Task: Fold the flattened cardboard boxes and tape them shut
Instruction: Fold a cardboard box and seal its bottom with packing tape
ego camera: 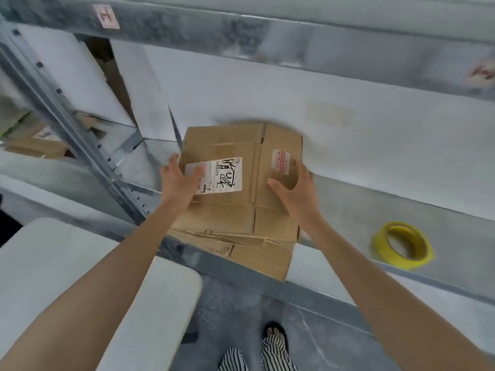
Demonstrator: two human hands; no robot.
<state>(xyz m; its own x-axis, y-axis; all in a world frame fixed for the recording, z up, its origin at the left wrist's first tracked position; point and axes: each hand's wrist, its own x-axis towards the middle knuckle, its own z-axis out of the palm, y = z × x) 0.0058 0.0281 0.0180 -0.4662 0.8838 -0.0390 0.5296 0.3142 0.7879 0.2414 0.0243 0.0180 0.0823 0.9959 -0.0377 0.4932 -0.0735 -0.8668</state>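
A stack of flattened brown cardboard boxes point(233, 167) lies on the metal shelf point(348, 210), its near end hanging over the shelf's front edge. The top one carries a white label with black handwriting and a small red-and-white sticker. My left hand point(180, 180) lies on the top box's left edge, thumb on the label, fingers spread. My right hand point(293, 194) rests on the box's right part, fingers spread and slightly curled. Neither hand has closed around the cardboard. A yellow tape roll point(401, 245) lies flat on the shelf to the right of the stack.
White boards point(267, 89) lean against the back of the shelf. A slanted metal upright point(80, 140) stands left of the stack, with more cardboard point(34, 143) behind it. A white table point(67, 277) is at lower left. My striped trousers and sandal show on the grey floor.
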